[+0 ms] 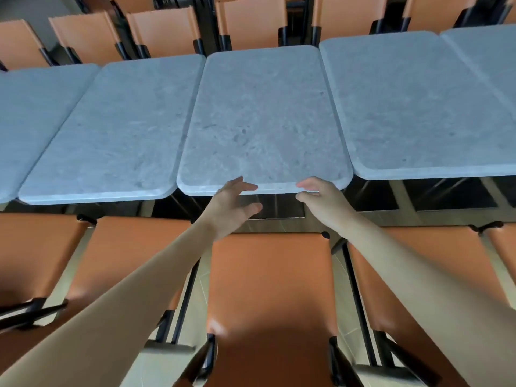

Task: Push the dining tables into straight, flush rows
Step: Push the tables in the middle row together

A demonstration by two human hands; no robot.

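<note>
No brand, label or writing can be read anywhere. Both bare hands reach to the near edge of the middle table [262, 118], a grey stone-look top in a row of like tables. The left hand [233, 203] has its thumb over the rim and fingers loosely curved below, not closed. The right hand [321, 195] brackets the edge, thumb above and a finger below; whether it really pinches is hard to tell. The outer tables are cut off, and an orange chair [270, 297] hides the floor
</note>
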